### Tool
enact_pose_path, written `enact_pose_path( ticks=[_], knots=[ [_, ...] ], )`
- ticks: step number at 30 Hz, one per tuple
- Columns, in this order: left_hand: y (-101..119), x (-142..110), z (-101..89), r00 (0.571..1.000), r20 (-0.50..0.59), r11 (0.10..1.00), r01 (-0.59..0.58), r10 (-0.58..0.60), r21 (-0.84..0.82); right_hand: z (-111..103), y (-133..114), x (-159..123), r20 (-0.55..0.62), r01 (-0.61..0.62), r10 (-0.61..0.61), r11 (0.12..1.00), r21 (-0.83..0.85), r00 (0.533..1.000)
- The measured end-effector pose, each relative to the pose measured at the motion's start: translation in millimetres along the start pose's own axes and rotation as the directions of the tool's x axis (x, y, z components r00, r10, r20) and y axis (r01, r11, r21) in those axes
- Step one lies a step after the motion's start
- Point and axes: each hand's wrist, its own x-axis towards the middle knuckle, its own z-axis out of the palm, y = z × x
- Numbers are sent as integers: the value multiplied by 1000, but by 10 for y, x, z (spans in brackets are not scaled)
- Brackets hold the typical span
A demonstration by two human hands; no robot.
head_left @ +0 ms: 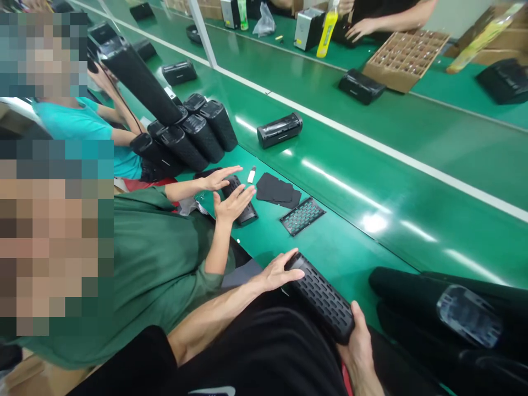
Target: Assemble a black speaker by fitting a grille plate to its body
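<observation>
I grasp the speaker (324, 297) at both ends, its long axis lying between my left hand (279, 273) and right hand (361, 333).

The fingers of the person's right hand (361, 338) disappear behind the black speaker (324, 297), whose underside is hidden too. A co-worker's hands (231, 208) partly cover another speaker (246, 215). Pixel blocks (53, 236) mask two people at left. Dark objects (402, 291) at the right edge are blurred and cut off. The top edge crops the person opposite (390, 15). Print on the yellow bottle (328, 32) is unreadably small.
</observation>
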Motion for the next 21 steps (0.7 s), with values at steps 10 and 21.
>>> enact_pose_path(
  ticks=[10, 21],
  knots=[
    [40, -323, 204, 964, 252, 962, -144, 84, 232, -17, -70, 7, 115, 78, -73, 996, -41, 991],
    [300, -439, 407, 989, 138, 988, -76, 58, 135, -195, 77, -6, 89, 204, -198, 976, -72, 976]
  ],
)
